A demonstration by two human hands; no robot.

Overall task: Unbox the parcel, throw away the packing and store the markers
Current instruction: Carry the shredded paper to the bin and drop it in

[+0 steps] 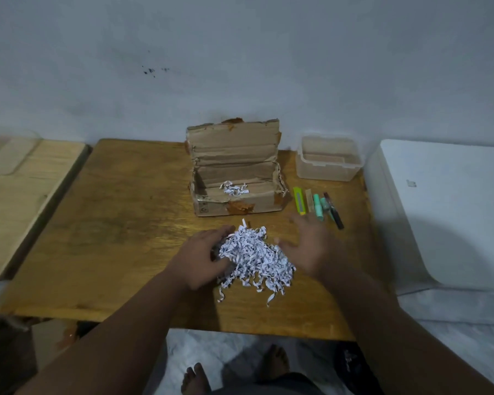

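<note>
A worn wooden table (111, 223) lies under my left hand (203, 260) and right hand (311, 246), with a pale, dark-specked wall (240, 52) beyond them. A lighter wooden board (26, 189) sits well to their left, a white boxy unit (445, 209) to their right.

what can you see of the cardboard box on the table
The cardboard box is brown, worn and torn at its edges, with patches of brown tape on the front. It stands open at the back of the table, its lid upright by the wall. Only a small tuft of shredded paper lies inside.
</note>
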